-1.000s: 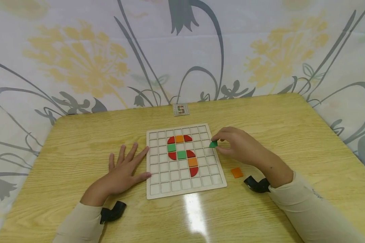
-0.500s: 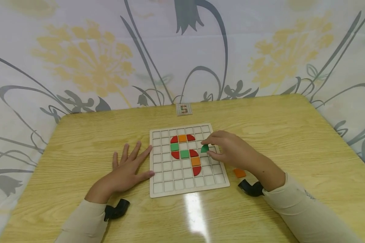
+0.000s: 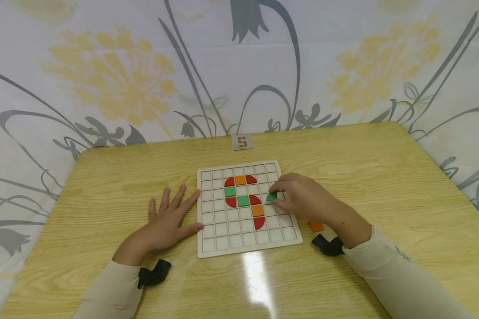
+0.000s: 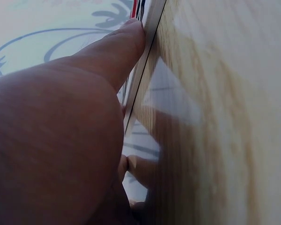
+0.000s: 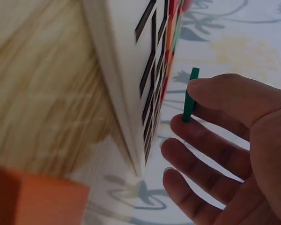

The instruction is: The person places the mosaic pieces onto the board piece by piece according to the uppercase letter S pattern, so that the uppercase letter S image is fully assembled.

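My right hand [image 3: 303, 195] pinches a green quarter-round tile [image 3: 271, 196] between thumb and fingers over the right part of a pale gridded board [image 3: 211, 243]. In the right wrist view the green tile [image 5: 190, 93] is held edge-on, apart from the board [image 5: 124, 70]. Red rounded tiles [image 3: 258, 222], green squares [image 3: 243, 200] and orange squares [image 3: 240, 180] sit in the board's cells, forming a curved figure. My left hand [image 3: 163, 226] lies with fingers spread on the table, thumb and index fingertip at the board's left edge. The left wrist view shows a fingertip [image 4: 133, 28] at that edge.
A loose orange square tile [image 3: 316, 226] lies right of the board, partly covered by the right wrist. Behind the board, near the back edge of the wooden table [image 3: 143, 164], lies a small card [image 3: 242, 141] printed with a similar coloured figure. A patterned cloth [image 3: 239, 66] hangs behind.
My right hand has carried the green tile leftward from the board's right edge to over its cells, shifting slightly back right lately. The left hand stays in place; the head view has shifted slightly.
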### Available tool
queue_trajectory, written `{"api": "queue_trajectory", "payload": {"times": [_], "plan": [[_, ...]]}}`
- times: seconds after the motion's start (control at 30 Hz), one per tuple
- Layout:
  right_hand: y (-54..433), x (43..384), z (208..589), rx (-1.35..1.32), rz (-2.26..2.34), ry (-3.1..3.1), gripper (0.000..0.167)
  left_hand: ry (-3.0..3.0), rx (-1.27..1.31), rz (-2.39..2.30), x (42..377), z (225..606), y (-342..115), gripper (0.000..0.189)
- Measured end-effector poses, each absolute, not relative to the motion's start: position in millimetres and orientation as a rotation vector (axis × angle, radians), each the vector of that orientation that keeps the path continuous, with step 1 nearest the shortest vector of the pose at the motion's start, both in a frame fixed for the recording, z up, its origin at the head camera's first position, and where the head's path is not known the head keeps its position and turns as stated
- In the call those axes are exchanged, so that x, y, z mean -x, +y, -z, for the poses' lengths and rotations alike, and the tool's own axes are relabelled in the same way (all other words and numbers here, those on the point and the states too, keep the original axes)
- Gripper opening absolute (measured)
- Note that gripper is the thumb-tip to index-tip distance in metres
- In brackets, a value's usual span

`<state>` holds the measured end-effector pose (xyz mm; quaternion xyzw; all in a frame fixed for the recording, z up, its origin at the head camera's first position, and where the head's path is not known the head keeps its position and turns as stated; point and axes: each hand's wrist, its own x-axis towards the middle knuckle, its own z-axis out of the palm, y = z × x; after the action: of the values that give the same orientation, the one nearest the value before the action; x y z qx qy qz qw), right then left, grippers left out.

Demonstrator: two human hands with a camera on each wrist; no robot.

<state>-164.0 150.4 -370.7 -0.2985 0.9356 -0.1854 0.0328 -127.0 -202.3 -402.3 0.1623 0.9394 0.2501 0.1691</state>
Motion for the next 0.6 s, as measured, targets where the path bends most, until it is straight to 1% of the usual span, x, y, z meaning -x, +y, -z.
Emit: {"api": "queue_trajectory", "payload": {"times": [0.37,0.47,0.6], "plan": [[180.4,180.4,373.8,0.682,0.546,2.916,0.015,2.671,-0.442,-0.692,127.3,399.4,-202.4,0.082],[186.9,183.0,375.7,0.652,0.539,2.911,0.013,2.676,-0.450,-0.702,127.5,398.9,-202.5,0.082],[191.9,182.5,377.5,0.658,0.544,2.888,0.015,2.676,-0.455,-0.707,127.7,400.7,-202.5,0.083]]}}
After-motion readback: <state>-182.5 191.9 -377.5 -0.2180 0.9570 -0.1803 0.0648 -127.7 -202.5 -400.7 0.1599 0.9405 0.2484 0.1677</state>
